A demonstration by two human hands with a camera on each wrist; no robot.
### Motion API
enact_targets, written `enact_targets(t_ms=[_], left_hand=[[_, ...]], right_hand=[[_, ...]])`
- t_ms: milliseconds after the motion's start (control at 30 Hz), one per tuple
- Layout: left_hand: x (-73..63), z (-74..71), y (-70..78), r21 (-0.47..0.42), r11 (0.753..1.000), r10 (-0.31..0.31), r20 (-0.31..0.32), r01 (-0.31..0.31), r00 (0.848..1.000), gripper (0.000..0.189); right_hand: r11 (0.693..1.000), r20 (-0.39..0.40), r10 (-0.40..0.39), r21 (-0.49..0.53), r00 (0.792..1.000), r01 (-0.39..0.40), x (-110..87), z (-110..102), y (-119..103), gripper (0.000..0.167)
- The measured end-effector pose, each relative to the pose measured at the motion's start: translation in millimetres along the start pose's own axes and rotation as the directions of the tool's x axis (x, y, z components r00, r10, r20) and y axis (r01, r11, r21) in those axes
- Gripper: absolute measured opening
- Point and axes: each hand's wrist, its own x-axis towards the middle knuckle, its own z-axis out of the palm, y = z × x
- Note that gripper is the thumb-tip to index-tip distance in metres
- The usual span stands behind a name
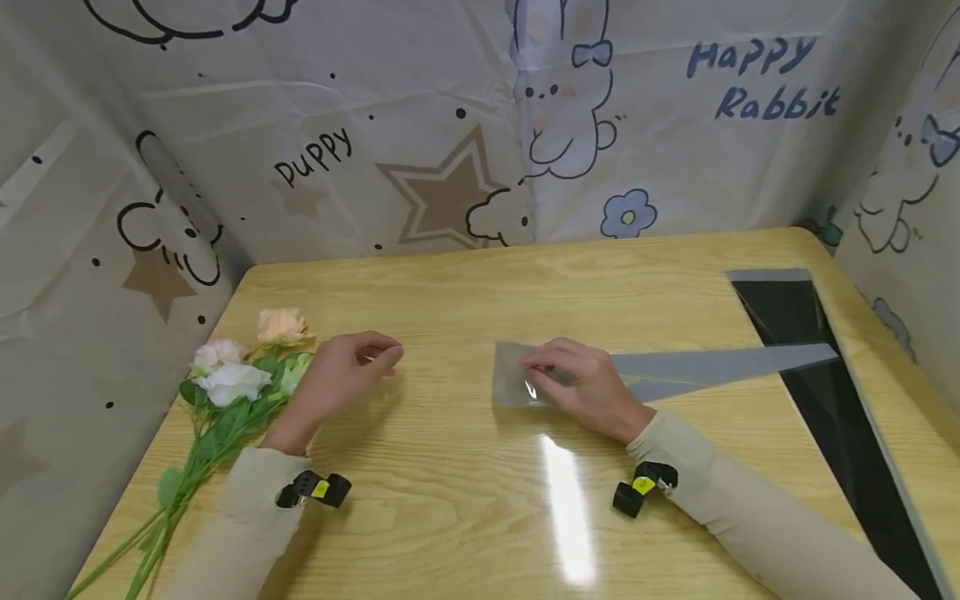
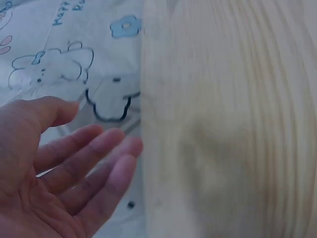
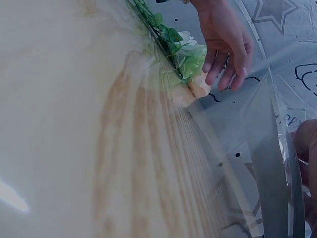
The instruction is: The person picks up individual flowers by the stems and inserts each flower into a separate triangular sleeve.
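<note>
My right hand (image 1: 581, 379) pinches the wide end of a grey translucent plastic sleeve (image 1: 675, 367), which tapers to a point on the right. In the right wrist view the sleeve (image 3: 270, 163) hangs upright in front of the fingers, which it partly hides. The left hand (image 1: 348, 367) hovers over the table with fingers loosely bent and nothing in them. Its palm and separated fingers (image 2: 116, 173) show in the left wrist view. Beside that hand lies a bunch of artificial flowers: a white rose (image 1: 232, 383), a peach one (image 1: 282, 323) and green stems (image 1: 191, 467).
A long black sheet with a grey border (image 1: 832, 408) lies along the right side of the wooden table (image 1: 435, 517), under the sleeve's narrow tip. Printed cloth (image 1: 337, 100) walls the back and both sides. Each wrist carries a small black camera (image 1: 636, 492).
</note>
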Motion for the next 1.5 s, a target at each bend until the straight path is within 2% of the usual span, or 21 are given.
enact_targets(t_ms=[100,267,467,667,800,867,933,1033,1100,1167,1500], left_hand=[[-10.9,-24.3,-5.2,0.127,0.992,0.003,-0.022,0.0,1.0,0.044],[-25.4,-60.8,-15.1,0.238,0.97,-0.021,-0.074,0.038,0.997,0.048],[-43.4,-97.4,-40.0,0.27,0.957,-0.068,-0.149,0.107,0.987,0.057],[-63.2,-115.5,-63.4,0.25,0.945,-0.145,-0.257,0.21,0.955,0.052],[-73.2,-119.3,-75.1,0.21,0.936,-0.216,-0.293,0.283,0.931,0.047],[-75.4,-118.1,-79.6,0.195,0.934,-0.24,-0.281,0.3,0.929,0.045],[-75.5,-114.6,-83.5,0.193,0.937,-0.243,-0.24,0.292,0.94,0.041],[-73.2,-107.7,-87.6,0.223,0.941,-0.237,-0.108,0.255,0.966,0.037],[-71.1,-102.6,-89.4,0.227,0.946,-0.232,-0.031,0.233,0.972,0.036],[-66.5,-97.3,-91.2,0.244,0.946,-0.223,0.016,0.213,0.975,0.035],[-52.9,-81.6,-98.2,0.268,0.941,-0.218,0.014,0.207,0.976,0.046]], right_hand=[[1.0,0.015,0.012,0.008,1.0,-0.012,3.4,2,0,0.019],[1.0,0.017,0.01,0.016,1.0,-0.011,5.9,4,0,0.02],[1.0,0.02,-0.001,0.004,1.0,0.0,8.8,6,-1,0.02],[1.0,0.033,0.015,0.0,0.999,-0.015,10.3,6,-3,0.017],[1.0,0.029,0.018,-0.004,0.999,-0.018,6.6,6,-1,0.018],[1.0,0.021,0.018,-0.003,1.0,-0.018,4.2,5,0,0.019],[1.0,0.015,0.024,0.001,1.0,-0.024,2.2,4,1,0.02],[0.999,0.016,0.034,0.006,0.999,-0.034,0.7,2,2,0.019],[0.999,0.021,0.041,0.006,0.999,-0.041,0.2,2,1,0.019],[0.999,0.025,0.048,0.001,0.999,-0.048,0.2,1,1,0.018],[0.998,0.04,0.066,0.006,0.997,-0.066,0.4,1,0,0.018]])
